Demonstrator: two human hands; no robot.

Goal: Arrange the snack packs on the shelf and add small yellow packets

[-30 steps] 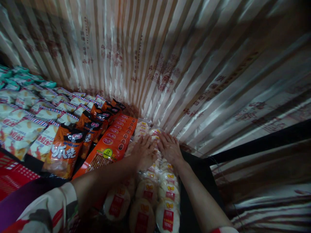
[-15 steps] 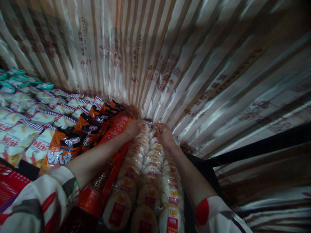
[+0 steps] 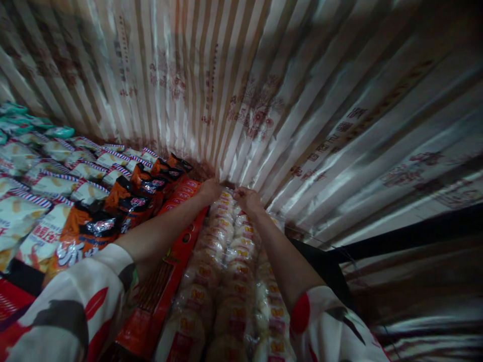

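Both my arms stretch forward over rows of round rice-cracker packs (image 3: 222, 261) in clear wrappers with red and yellow labels. My left hand (image 3: 210, 189) rests with curled fingers on the far end of the rows, close to the orange boxes (image 3: 177, 236). My right hand (image 3: 246, 197) is beside it, fingers bent down onto the farthest packs at the foot of the striped cloth (image 3: 264, 90). Its fingertips are hidden among the wrappers. I cannot make out whether either hand grips a pack or only presses on it.
Left of the orange boxes lie orange-and-black snack bags (image 3: 128, 193), then white bags with striped edges (image 3: 49, 183) and teal packs (image 3: 26, 120) at the far left. A red crate edge (image 3: 11, 301) shows at lower left. A dark shelf edge (image 3: 377, 241) runs on the right.
Both hands have reached farther back along the cracker rows, from the middle of the stack to its far end by the cloth. Their flat fingers have curled.
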